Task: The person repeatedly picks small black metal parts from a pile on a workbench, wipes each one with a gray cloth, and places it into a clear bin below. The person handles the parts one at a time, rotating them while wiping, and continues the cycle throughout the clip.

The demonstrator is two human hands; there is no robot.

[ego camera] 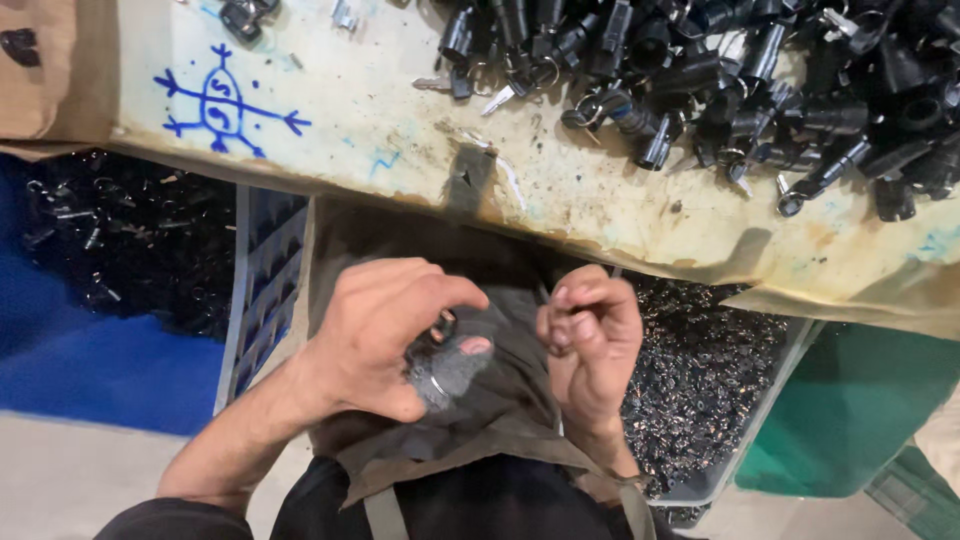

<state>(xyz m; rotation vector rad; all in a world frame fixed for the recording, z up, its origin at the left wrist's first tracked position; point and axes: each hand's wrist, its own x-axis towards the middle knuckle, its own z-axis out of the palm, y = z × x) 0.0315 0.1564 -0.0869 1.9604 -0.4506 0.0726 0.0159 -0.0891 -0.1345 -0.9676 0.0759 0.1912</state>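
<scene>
**Observer A:** Report hand positions.

**Observer B:** Both hands work below the near edge of the worn, stained cream table (400, 110), over a brown cloth apron (500, 400) on the lap. The left hand (375, 335) is curled, its fingers (430, 290) pinching a small black cylindrical part with a metal ring (442, 328). The right hand (590, 340) is just beside it, its fingers (565, 315) pressed together into a loose fist. Whether they hold anything cannot be told.

**Observer A:** Location of the stock?

**Observer B:** A large heap of black cylindrical parts with keys and rings (720, 80) lies on the far right of the table. A grey tray of small dark metal pieces (700, 380) sits low on the right, next to a green bin (860, 400). A blue crate (265, 280) stands on the left.

**Observer A:** Progress?

**Observer B:** Judged from the layout, one part is in hand and the table heap is large. Which pieces are finished cannot be determined. A blue ink drawing (225, 105) marks the table's far left.
</scene>
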